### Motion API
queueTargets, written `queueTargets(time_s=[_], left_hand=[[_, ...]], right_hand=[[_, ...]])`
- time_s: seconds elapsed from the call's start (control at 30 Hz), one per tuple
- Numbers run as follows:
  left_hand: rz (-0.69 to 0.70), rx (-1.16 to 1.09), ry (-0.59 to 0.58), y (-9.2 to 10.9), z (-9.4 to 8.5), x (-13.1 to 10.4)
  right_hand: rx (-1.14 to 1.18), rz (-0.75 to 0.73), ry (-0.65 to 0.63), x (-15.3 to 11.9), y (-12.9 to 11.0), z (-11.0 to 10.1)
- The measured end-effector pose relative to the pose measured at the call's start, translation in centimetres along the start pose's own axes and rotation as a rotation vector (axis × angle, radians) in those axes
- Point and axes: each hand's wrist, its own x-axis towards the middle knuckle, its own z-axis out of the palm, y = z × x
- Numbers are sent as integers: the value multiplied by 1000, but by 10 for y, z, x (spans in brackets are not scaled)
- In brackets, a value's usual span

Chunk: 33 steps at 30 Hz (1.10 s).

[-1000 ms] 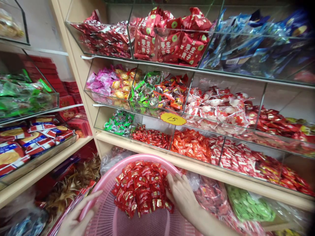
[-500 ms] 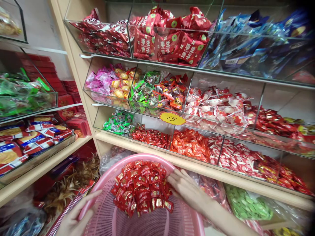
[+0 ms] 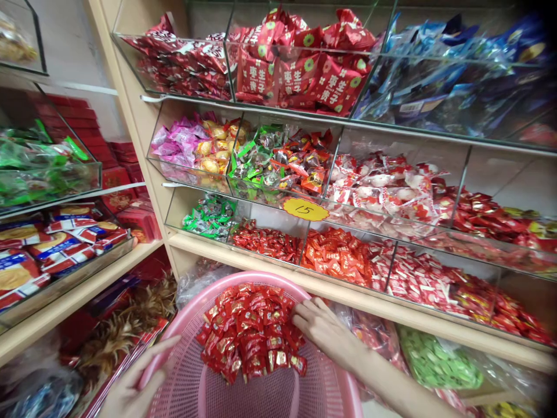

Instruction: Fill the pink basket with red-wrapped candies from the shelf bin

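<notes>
A pink plastic basket [image 3: 180, 386] with mesh walls is in front of me at the bottom of the view. Red and gold wrapped candies [image 3: 252, 331] lie heaped towards its far side. My left hand [image 3: 137, 377] is closed on the basket's left rim, thumb and index finger on either side of it. Reaching in over the right side, my right hand [image 3: 319, 325] has its fingers curled against the right edge of the heap. Its fingertips are partly hidden among the candies.
Beyond the basket, shelves hold clear bins of wrapped sweets, with a yellow tag [image 3: 306, 209] marked 15. The lower shelf edge [image 3: 270, 262] runs just behind the rim. Packaged snacks [image 3: 65, 247] fill a side shelf at left. Bagged green sweets [image 3: 444, 357] are below right.
My right hand has shifted slightly up, and its fingers are more bent at the candies. My left hand and the basket stay in place.
</notes>
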Motion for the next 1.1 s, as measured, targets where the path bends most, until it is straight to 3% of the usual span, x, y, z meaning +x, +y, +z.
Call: queueTargets(time_s=[0.5, 0.87, 1.1], left_hand=[[-99, -118, 46, 20, 6, -6], [-34, -32, -3, 4, 0, -1], [-4, 5, -32, -6, -3, 1]], right_hand=[[-151, 22, 33, 9, 0, 6], [21, 106, 66, 5, -1, -3], [29, 133, 68, 20, 5, 0]])
